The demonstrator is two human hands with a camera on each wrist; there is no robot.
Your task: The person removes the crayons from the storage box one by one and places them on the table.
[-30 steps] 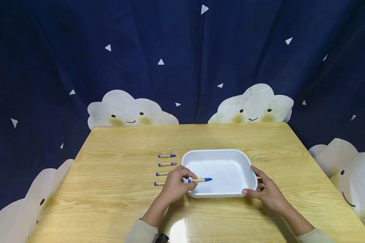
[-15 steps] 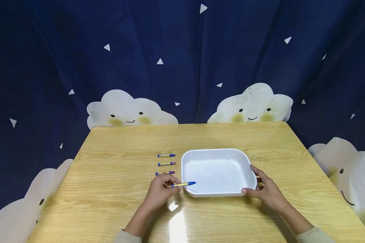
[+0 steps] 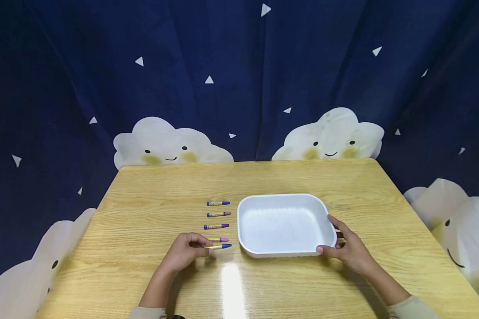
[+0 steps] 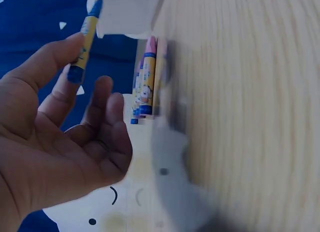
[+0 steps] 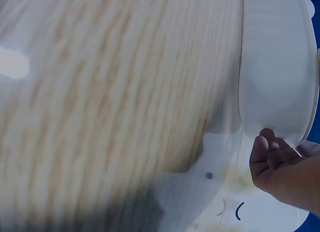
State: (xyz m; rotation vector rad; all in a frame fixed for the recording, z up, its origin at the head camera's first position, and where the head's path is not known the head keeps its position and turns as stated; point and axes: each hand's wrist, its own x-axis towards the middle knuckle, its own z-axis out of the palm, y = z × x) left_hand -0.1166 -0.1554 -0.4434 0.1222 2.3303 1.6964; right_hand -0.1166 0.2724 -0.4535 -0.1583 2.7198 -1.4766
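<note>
My left hand (image 3: pixel 185 252) pinches a blue crayon (image 3: pixel 225 246) in a yellow wrapper between thumb and forefinger, its blue tip pointing right. In the left wrist view this crayon (image 4: pixel 88 45) is raised over the table, the other fingers loosely curled. Just behind it in the head view lies a pink crayon (image 3: pixel 223 239), partly covered by the hand. A white plastic tray (image 3: pixel 283 228), with nothing in it, stands right of the crayons. My right hand (image 3: pixel 351 251) grips the tray's right end, thumb at the near corner; in the right wrist view its fingers (image 5: pixel 262 147) are against the tray's outer wall.
Farther back in the same column lie a purple crayon (image 3: pixel 216 226), a mauve crayon (image 3: pixel 219 214) and a dark blue crayon (image 3: pixel 218 203), all left of the tray. A dark blue curtain (image 3: pixel 255 79) with clouds surrounds the wooden table (image 3: pixel 151 199).
My left hand has brought the blue crayon from over the tray's left part leftward and toward me, down beside the pink one. The right hand stays on the tray.
</note>
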